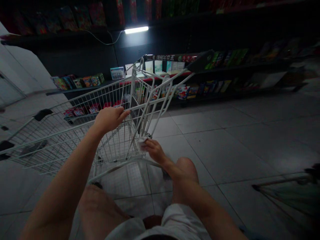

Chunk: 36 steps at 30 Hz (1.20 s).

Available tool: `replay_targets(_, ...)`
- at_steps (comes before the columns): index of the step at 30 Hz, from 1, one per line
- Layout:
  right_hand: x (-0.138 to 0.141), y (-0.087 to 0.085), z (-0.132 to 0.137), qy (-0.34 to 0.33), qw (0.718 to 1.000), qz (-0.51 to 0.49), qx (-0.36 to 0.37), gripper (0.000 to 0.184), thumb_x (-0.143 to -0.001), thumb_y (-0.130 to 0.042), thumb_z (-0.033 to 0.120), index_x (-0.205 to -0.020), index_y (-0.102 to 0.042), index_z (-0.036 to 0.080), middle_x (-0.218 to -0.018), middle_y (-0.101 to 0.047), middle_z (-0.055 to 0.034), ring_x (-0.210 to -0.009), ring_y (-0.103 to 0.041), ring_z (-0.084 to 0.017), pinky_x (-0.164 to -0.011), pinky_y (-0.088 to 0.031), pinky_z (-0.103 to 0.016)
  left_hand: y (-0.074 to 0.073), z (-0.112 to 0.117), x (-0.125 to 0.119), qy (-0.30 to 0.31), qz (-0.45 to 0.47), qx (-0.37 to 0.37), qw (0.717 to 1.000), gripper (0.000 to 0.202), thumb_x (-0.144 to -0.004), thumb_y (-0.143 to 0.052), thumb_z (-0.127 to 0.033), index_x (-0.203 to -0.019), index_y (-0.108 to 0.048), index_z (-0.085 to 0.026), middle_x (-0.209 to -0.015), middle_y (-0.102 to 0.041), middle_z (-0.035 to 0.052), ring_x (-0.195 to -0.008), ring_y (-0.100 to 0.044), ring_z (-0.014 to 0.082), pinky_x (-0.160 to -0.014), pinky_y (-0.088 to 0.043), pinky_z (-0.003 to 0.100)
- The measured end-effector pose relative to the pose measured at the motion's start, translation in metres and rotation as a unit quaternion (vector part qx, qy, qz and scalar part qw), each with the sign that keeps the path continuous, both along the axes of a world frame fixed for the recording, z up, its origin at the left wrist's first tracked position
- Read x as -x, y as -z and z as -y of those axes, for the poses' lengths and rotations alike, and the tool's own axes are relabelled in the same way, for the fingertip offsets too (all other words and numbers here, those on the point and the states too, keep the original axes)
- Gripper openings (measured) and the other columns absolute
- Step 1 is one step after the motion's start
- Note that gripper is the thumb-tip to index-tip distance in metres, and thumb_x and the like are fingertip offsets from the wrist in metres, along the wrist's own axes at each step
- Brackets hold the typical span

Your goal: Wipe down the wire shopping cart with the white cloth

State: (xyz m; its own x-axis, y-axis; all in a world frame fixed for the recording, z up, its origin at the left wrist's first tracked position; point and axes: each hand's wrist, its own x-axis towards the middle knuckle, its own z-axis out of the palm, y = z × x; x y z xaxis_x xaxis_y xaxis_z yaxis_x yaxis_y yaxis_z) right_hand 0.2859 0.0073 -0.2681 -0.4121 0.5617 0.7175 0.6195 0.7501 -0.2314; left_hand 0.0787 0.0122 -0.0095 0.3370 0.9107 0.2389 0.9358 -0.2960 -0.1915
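Note:
A wire shopping cart [105, 146] stands in front of my knees, its handlebar [172, 57] up at the far right end. My left hand [110, 119] is closed over the top rail of the cart's near side. Lower down, my right hand [155, 150] pinches a crumpled whitish cloth [143, 142] against the lower frame bars at the handle end. The cloth is slightly blurred, and whether it is paper or fabric is hard to tell. My fingertips partly cover it.
Behind the cart runs a dark shelf [87, 56] with boxed and bagged goods, lit by a tube lamp [136, 30]. Pale floor tiles [220, 150] spread to the right. At the lower right lies a dim framed object [282, 193]. A white wall [15, 66] is at the left.

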Motion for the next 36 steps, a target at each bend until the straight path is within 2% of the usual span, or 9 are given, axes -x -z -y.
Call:
replay_targets(4, -0.014, -0.114, -0.015, 0.1, 0.953, -0.182, -0.221, 0.031, -0.093, -0.047, 0.021, -0.116, -0.068, 0.025, -0.138, -0.055, -0.0053, -0.132, -0.05, -0.021, -0.11, -0.045, -0.045, 0.0, 0.0, 0.0, -0.01, -0.013, -0.007, 1.0, 0.064, -0.095, -0.015, -0.062, -0.092, -0.065, -0.022, -0.078, -0.068, 0.0072, -0.074, -0.063, 0.023, -0.06, -0.035, 0.03)
replay_targets(7, 0.004, -0.158, -0.03, 0.14, 0.915, -0.241, -0.293, 0.037, -0.094, -0.042, 0.017, -0.125, -0.062, 0.025, -0.149, -0.043, -0.0039, -0.14, -0.041, -0.021, -0.113, -0.042, -0.044, 0.0, 0.0, 0.0, -0.006, -0.019, -0.009, 1.0, 0.063, -0.095, -0.015, -0.062, -0.093, -0.064, -0.022, -0.078, -0.068, 0.0075, -0.073, -0.063, 0.0228, -0.059, -0.033, 0.03)
replay_targets(11, 0.036, -0.12, -0.032, 0.105, 0.925, -0.214, -0.297, 0.04, -0.093, -0.043, 0.012, -0.126, -0.062, 0.024, -0.148, -0.044, -0.006, -0.141, -0.04, -0.022, -0.112, -0.046, -0.041, 0.001, 0.0, 0.0, 0.004, -0.022, -0.019, 1.0, 0.064, -0.095, -0.014, -0.061, -0.092, -0.064, -0.021, -0.078, -0.068, 0.0081, -0.073, -0.063, 0.0239, -0.059, -0.032, 0.031)
replay_targets(15, 0.022, -0.085, -0.017, 0.048, 0.963, -0.111, -0.242, 0.035, -0.091, -0.046, 0.011, -0.112, -0.07, 0.026, -0.129, -0.061, -0.0047, -0.128, -0.053, -0.02, -0.106, -0.051, -0.037, 0.002, -0.001, 0.003, 0.006, -0.011, -0.022, 1.0, 0.064, -0.095, -0.014, -0.061, -0.091, -0.064, -0.021, -0.077, -0.068, 0.0084, -0.072, -0.063, 0.0243, -0.06, -0.033, 0.032)
replay_targets(21, 0.0, -0.127, -0.022, 0.121, 0.938, -0.238, -0.223, 0.048, -0.089, -0.043, 0.01, -0.131, -0.059, 0.028, -0.148, -0.044, -0.003, -0.139, -0.041, -0.025, -0.114, -0.041, -0.049, 0.003, -0.004, 0.004, 0.016, 0.004, -0.008, 1.0, 0.063, -0.094, -0.016, -0.062, -0.091, -0.064, -0.021, -0.075, -0.067, 0.009, -0.074, -0.064, 0.0259, -0.063, -0.039, 0.033)
replay_targets(26, 0.033, -0.125, -0.009, 0.121, 0.965, -0.184, -0.139, 0.054, -0.083, -0.047, 0.005, -0.133, -0.058, 0.024, -0.148, -0.045, -0.0065, -0.137, -0.042, -0.028, -0.113, -0.041, -0.05, 0.003, -0.003, 0.004, 0.033, 0.023, 0.018, 0.999, 0.047, -0.093, -0.033, -0.053, -0.109, -0.06, -0.018, -0.085, -0.069, 0.0102, -0.082, -0.066, 0.0273, -0.072, -0.044, 0.036)
replay_targets(29, 0.038, -0.134, 0.003, 0.087, 0.967, -0.166, -0.171, 0.049, -0.087, -0.047, 0.008, -0.131, -0.059, 0.027, -0.145, -0.05, -0.0034, -0.135, -0.044, -0.025, -0.114, -0.041, -0.048, 0.0, -0.003, 0.011, 0.113, 0.103, 0.036, 0.988, 0.049, -0.085, -0.05, -0.045, -0.125, -0.052, -0.016, -0.105, -0.069, 0.0121, -0.088, -0.065, 0.0234, -0.078, -0.048, 0.035)
replay_targets(32, 0.043, -0.147, 0.001, 0.082, 0.962, -0.161, -0.204, 0.043, -0.093, -0.044, 0.011, -0.127, -0.061, 0.03, -0.14, -0.054, -0.0003, -0.135, -0.045, -0.021, -0.114, -0.041, -0.044, -0.007, -0.004, 0.033, 0.202, 0.201, 0.009, 0.959, 0.051, -0.088, -0.043, -0.046, -0.13, -0.052, -0.018, -0.133, -0.058, 0.0122, -0.107, -0.061, 0.0213, -0.092, -0.047, 0.035)
replay_targets(36, 0.074, -0.12, -0.015, 0.094, 0.972, -0.089, -0.195, 0.033, -0.094, -0.05, 0.016, -0.118, -0.068, 0.029, -0.122, -0.067, -0.0009, -0.123, -0.055, -0.019, -0.111, -0.044, -0.041, -0.01, -0.01, 0.08, 0.058, 0.167, -0.007, 0.984, 0.053, -0.092, -0.03, -0.054, -0.1, -0.072, -0.022, -0.112, -0.07, 0.0072, -0.111, -0.058, 0.0281, -0.1, -0.042, 0.045)
